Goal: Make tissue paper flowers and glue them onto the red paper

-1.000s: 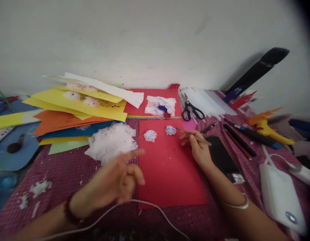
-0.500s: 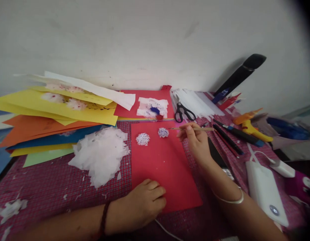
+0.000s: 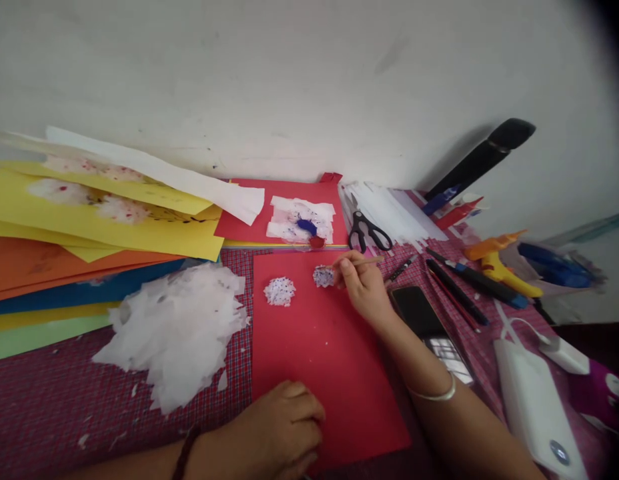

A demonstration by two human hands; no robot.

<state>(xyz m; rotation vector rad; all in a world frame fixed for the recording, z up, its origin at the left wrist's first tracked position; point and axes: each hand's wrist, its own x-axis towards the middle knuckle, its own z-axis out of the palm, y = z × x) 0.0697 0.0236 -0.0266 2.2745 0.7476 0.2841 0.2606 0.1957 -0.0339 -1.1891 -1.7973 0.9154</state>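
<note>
A red paper sheet lies in front of me on the checked cloth. Two small white paper flowers with coloured dots sit on it, one to the left and one to the right. My right hand is closed on a thin wooden stick, its tip at the right flower. My left hand rests with curled fingers on the sheet's near left corner, pressing it down.
A heap of white tissue scraps lies left of the sheet. Stacked coloured papers fill the far left. Scissors, pens, a phone, a glue gun and a white power bank crowd the right.
My left hand came down from mid-air onto the sheet's near corner. My right hand moved the stick leftward to the right flower. The view shifted slightly.
</note>
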